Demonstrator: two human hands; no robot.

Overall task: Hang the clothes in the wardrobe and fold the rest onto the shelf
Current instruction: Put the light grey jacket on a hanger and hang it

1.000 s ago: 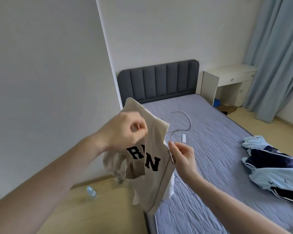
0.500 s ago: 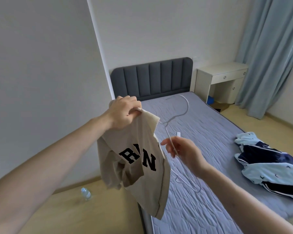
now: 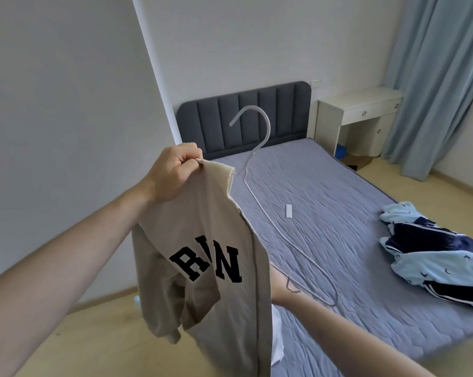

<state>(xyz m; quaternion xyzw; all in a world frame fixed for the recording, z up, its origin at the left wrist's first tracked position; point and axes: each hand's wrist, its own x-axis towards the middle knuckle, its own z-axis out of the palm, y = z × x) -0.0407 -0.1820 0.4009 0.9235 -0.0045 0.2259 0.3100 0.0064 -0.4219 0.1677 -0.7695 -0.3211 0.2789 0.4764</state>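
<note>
Fingers of the left hand (image 3: 172,174) were curled tight around the ribbed collar of a beige jacket (image 3: 202,268), holding it up in the air over the left edge of the bed (image 3: 325,213). Black letters ran across the jacket's front, and the cloth hung down in loose folds below the fist. A white wire hanger (image 3: 259,148) stood tilted beside the collar, its hook uppermost in front of the dark headboard (image 3: 246,115); one shoulder of it went in under the collar, the other sloped down toward the right wrist. The right hand (image 3: 277,284) was mostly hidden behind the jacket's edge, so I cannot tell whether its fingers were closed or what they held, though the hanger's lower bend lay just against the wrist. On the mattress a small white remote (image 3: 289,211) lay near the middle, and a heap of light-blue and navy clothes (image 3: 434,254) lay at the right edge. A white bedside desk (image 3: 360,110) stood past the head corner, next to blue curtains (image 3: 431,77).
</note>
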